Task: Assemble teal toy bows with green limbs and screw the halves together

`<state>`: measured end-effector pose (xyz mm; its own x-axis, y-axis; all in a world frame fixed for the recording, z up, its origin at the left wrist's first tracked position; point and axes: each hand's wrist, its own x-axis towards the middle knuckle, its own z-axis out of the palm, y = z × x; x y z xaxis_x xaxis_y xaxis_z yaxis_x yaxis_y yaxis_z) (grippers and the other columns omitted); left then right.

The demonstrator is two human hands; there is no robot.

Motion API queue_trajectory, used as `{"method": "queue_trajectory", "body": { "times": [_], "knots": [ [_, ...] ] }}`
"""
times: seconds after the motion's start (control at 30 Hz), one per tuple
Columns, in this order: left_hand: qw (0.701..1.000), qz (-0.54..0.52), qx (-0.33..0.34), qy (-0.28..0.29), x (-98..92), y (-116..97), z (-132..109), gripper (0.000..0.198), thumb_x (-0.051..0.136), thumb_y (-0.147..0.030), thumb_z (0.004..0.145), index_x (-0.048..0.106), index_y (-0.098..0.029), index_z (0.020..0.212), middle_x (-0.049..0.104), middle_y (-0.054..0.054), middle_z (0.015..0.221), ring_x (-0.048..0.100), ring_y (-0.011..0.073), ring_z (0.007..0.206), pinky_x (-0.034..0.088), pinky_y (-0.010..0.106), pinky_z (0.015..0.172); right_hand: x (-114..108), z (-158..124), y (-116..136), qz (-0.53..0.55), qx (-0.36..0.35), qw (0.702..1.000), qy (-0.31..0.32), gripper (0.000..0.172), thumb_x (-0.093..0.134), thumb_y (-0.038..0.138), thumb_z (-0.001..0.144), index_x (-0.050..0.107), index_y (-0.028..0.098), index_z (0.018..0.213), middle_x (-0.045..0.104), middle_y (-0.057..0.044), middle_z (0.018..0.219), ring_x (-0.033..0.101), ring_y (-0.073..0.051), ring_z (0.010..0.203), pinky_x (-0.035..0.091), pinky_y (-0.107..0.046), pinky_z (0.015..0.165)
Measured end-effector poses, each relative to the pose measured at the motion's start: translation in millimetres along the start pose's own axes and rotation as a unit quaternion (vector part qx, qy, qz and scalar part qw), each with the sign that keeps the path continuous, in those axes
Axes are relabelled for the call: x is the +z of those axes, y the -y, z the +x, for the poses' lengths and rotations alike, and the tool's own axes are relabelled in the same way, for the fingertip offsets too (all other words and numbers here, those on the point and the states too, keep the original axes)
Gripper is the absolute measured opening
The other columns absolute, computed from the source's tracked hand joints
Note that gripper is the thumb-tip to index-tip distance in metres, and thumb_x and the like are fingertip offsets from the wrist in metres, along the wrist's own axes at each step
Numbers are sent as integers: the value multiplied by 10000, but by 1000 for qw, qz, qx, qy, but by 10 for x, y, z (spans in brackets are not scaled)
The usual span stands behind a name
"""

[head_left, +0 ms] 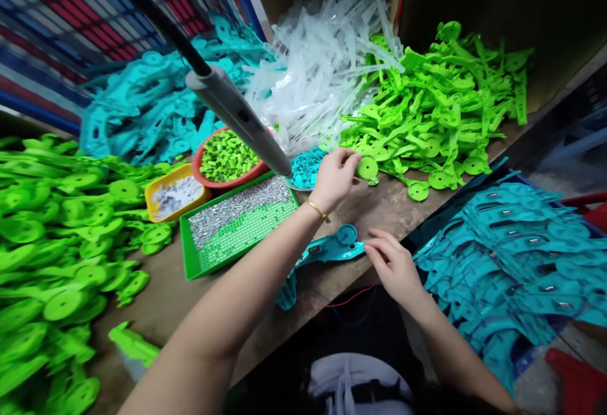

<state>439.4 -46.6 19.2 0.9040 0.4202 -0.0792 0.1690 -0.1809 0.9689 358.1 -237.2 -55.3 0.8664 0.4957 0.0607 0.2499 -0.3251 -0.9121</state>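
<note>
On the brown bench, a long turquoise plastic part (327,249) with a round disc on its upper edge lies near the front edge. My right hand (396,269) pinches its right tip between thumb and fingers. My left hand (336,178) is raised above the bench, fingers curled together; whatever is in them is hidden. Right beside those fingertips is the round end of a lime-green plastic part (367,168), at the edge of a green heap (441,105). A dish of small turquoise pieces (306,167) is just left of my left hand, partly covered by it.
A grey screwdriver (241,121) hangs above the green tray (190,263) of small metal pieces. Near it stand a red bowl (196,171) and a yellow tub (154,212). Heaps include translucent strips (322,61), green parts (61,263) and turquoise parts (142,105); more turquoise parts (512,250) lie right.
</note>
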Motion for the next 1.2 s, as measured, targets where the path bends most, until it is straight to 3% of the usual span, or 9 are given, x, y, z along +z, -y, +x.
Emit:
{"method": "queue_trajectory", "body": {
  "times": [0.1,0.2,0.33,0.43,0.53,0.63,0.87,1.07,1.2],
  "knots": [
    [983,-154,-98,16,-129,-18,-176,138,457,-252,929,529,-151,869,599,6,767,608,97,584,562,246,542,35,38,19,-8,-14,999,29,210,503,349,903,669,226,872,672,-91,1117,639,-207,1055,519,-353,928],
    [983,-176,-56,18,-301,9,-455,153,502,-319,921,524,-169,908,594,2,814,638,106,679,595,266,620,29,-7,27,-1,-15,999,33,196,511,342,901,657,217,860,690,-78,1037,653,-192,988,522,-332,904],
    [995,27,100,16,-517,216,-986,202,585,-340,881,586,-193,1019,630,40,977,639,160,915,582,304,782,-41,-139,-14,40,31,997,54,184,534,356,890,657,219,881,677,-70,1034,657,-183,921,550,-315,827],
    [960,211,179,38,-552,469,-1323,179,574,-268,894,625,-194,1049,623,82,1105,601,198,1071,522,374,939,-86,-214,-53,58,69,993,77,201,553,376,880,667,211,885,662,-80,1087,660,-182,913,568,-304,778],
    [927,294,202,116,-485,682,-1505,220,539,-248,912,629,-176,1099,521,155,1313,537,253,1217,472,431,1009,-108,-240,-51,60,89,991,83,214,568,392,870,673,206,875,659,-84,1108,667,-174,874,580,-297,739],
    [916,303,203,166,-413,751,-1543,244,508,-249,925,624,-181,1129,439,178,1404,474,283,1293,450,451,1029,-109,-250,-6,69,110,988,82,204,582,394,864,672,212,886,664,-75,1101,679,-156,809,588,-288,716],
    [949,246,95,170,-413,718,-1457,537,715,-332,790,512,-185,1265,558,119,1226,547,249,1172,454,410,1009,-92,-271,101,109,158,978,76,185,603,379,855,676,214,897,677,-51,1064,696,-140,772,609,-275,701],
    [946,272,65,165,-367,682,-1465,337,628,-332,854,565,-157,1135,577,99,1116,557,239,1089,458,397,956,-87,-229,164,172,226,953,109,235,654,419,808,687,194,866,702,-62,1006,707,-156,710,613,-277,615],
    [929,342,23,137,-255,688,-1441,322,671,-311,811,572,-113,1044,573,113,1047,549,273,1027,458,427,908,-49,-251,175,177,245,948,97,236,662,424,801,683,193,845,699,-59,1015,703,-153,726,614,-303,672]
  ]
}}
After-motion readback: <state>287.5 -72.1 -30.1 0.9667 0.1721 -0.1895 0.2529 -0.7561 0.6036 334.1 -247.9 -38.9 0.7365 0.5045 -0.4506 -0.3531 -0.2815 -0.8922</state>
